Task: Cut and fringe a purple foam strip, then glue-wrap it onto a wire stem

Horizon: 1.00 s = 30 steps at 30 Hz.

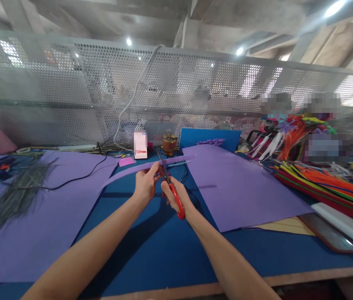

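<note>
Pinching a long, narrow, purple paper-like strip (pixel 126 170) between thumb and fingers, the left hand (pixel 145 182) sits close beside the blades of a pair of red-handled metal scissors (pixel 177 201); the right hand (pixel 176 193) is closed around the handles. The chief hazard, as judged from this posture, is a nick to the left thumb or fingertips, which a slip of the grip or an early closing of the blades could cause. A slanted cut may also result, since the strip extends past both sides of the pinch with little support and could twist or sag. Less likely, a forward jerk of the tips could knock the amber-coloured glass cup (pixel 169 146) standing beyond them.

Relative to the fingers, the strip runs across the front of the left hand: one length curves down leftward to the large, flat purple sheet (pixel 54 216), the other passes the blades and points rightward over the edge of a second, broad purple sheet (pixel 235 191). The blades cross the strip just right of the left fingertips; whether they have bitten into it cannot be told
</note>
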Tool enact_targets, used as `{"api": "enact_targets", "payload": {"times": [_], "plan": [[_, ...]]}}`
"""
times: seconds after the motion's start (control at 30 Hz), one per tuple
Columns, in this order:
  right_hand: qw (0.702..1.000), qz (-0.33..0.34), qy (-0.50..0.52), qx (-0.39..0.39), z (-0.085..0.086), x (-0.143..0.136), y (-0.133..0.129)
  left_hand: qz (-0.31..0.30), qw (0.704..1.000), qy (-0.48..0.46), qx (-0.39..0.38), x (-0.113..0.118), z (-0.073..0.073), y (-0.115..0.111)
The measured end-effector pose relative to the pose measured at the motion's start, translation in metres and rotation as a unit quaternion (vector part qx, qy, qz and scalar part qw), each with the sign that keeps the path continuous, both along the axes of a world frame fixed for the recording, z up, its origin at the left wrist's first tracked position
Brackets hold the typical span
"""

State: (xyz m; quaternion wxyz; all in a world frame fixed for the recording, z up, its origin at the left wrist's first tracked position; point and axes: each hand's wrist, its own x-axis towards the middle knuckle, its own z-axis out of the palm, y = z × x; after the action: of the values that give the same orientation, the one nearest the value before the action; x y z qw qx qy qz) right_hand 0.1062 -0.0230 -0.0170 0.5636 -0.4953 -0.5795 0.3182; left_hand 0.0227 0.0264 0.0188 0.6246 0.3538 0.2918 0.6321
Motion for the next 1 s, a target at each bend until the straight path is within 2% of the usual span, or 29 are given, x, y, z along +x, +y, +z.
{"api": "enact_targets", "payload": {"times": [0.17,0.6,1.0], "plan": [[0.999,-0.02,-0.028,0.018,0.0023,-0.0008,-0.0006,-0.011,1.0,0.002,0.018,-0.0001,-0.0037,0.001],[1.0,-0.023,0.008,-0.01,0.0012,-0.0038,-0.0001,-0.012,1.0,-0.006,0.006,0.0,-0.006,0.0026],[1.0,-0.023,0.018,-0.005,-0.0027,-0.0041,0.0023,-0.01,1.0,-0.007,-0.002,-0.0001,-0.0017,0.001]]}}
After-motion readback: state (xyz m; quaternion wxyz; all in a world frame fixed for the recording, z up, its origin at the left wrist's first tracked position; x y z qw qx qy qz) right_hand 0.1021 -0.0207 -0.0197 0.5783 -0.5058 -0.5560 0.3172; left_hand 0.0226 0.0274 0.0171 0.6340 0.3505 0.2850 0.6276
